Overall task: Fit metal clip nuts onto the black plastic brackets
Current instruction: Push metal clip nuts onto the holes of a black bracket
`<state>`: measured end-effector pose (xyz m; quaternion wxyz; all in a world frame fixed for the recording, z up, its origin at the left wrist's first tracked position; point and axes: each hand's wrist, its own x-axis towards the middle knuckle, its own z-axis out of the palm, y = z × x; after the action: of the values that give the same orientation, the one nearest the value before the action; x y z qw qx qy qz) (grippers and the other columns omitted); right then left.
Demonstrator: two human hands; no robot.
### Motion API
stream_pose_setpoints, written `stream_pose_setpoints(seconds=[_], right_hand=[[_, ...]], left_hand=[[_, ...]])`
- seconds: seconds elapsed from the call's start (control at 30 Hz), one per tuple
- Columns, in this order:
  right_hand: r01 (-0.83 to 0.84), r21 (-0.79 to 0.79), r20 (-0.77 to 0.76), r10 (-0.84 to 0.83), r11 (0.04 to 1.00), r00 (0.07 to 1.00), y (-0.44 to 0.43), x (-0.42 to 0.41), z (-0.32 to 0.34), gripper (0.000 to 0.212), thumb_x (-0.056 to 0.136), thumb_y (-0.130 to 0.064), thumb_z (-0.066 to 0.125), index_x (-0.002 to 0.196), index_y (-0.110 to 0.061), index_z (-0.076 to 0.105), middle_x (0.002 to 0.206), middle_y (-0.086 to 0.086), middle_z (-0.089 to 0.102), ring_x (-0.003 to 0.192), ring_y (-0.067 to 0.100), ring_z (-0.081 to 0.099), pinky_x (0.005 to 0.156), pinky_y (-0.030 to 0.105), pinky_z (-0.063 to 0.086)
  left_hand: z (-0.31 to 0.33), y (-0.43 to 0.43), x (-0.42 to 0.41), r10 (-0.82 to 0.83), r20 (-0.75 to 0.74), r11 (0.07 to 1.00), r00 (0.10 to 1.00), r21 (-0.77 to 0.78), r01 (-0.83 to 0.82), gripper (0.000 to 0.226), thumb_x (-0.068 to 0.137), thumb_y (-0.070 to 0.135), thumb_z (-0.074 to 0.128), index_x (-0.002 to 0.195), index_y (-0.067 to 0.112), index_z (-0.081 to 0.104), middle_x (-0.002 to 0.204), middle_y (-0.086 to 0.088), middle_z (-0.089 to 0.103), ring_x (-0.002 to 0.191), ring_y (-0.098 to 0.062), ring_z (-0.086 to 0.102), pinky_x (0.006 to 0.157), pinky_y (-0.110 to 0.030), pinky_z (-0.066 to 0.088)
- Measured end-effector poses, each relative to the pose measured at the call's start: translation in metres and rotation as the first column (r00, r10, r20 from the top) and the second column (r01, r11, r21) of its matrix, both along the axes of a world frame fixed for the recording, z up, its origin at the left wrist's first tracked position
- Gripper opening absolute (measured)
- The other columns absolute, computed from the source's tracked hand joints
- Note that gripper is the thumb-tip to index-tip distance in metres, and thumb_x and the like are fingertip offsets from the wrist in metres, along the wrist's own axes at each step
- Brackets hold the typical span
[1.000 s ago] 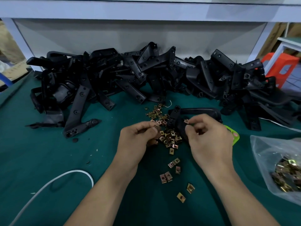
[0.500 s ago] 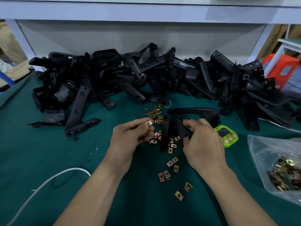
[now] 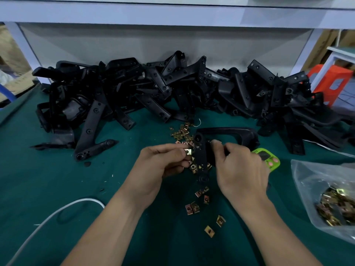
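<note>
My right hand point(image 3: 240, 169) grips a black plastic bracket point(image 3: 199, 156), whose flat arm stands nearly upright between my two hands while its curved handle reaches back to the right. My left hand point(image 3: 163, 162) pinches a brass-coloured clip nut point(image 3: 187, 151) in its fingertips, pressed against the left edge of that arm. Several loose clip nuts point(image 3: 182, 132) lie on the green mat behind the bracket, and more clip nuts point(image 3: 194, 208) are scattered in front of my hands.
A long heap of black brackets point(image 3: 172, 89) fills the back of the green table point(image 3: 48, 189). A clear bag of clip nuts point(image 3: 336, 206) sits at the right, a green timer point(image 3: 269, 160) behind my right hand, a white cable point(image 3: 57, 212) at the left.
My right hand turned the bracket so that its flat arm stands upright. My left hand lifted a clip nut from the pile and brought it right, against the bracket's edge.
</note>
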<state>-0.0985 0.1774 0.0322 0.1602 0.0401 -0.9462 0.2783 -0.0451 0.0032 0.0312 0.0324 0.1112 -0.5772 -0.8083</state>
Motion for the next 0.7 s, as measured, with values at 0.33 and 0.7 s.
stream_pose_setpoints(seconds=[0.33,0.7], right_hand=[[-0.021,0.003,-0.052,0.021,1.0,0.998,0.0023,-0.0011,-0.0021,0.061,0.095,-0.069,0.036,0.057,-0.022,0.045,0.049,-0.005,0.052,0.052,0.024,0.051,0.057,0.035,0.036],[-0.017,0.001,-0.037,0.017,1.0,0.999,0.0025,-0.0049,-0.0067,0.057,0.093,-0.073,0.039,0.058,-0.028,0.045,0.051,-0.007,0.053,0.057,0.025,0.053,0.058,0.035,0.041]], left_hand=[[-0.0001,-0.0009,0.0024,-0.027,0.001,0.999,1.0,0.023,0.027,0.032,0.067,0.023,0.081,0.094,0.007,0.082,0.082,-0.01,0.075,0.066,-0.012,0.069,0.057,-0.019,0.053],[0.0055,0.0057,0.0022,0.082,0.085,0.996,0.993,-0.054,-0.078,0.011,0.082,0.007,0.076,0.077,0.014,0.083,0.077,-0.009,0.076,0.059,-0.009,0.069,0.05,-0.017,0.05]])
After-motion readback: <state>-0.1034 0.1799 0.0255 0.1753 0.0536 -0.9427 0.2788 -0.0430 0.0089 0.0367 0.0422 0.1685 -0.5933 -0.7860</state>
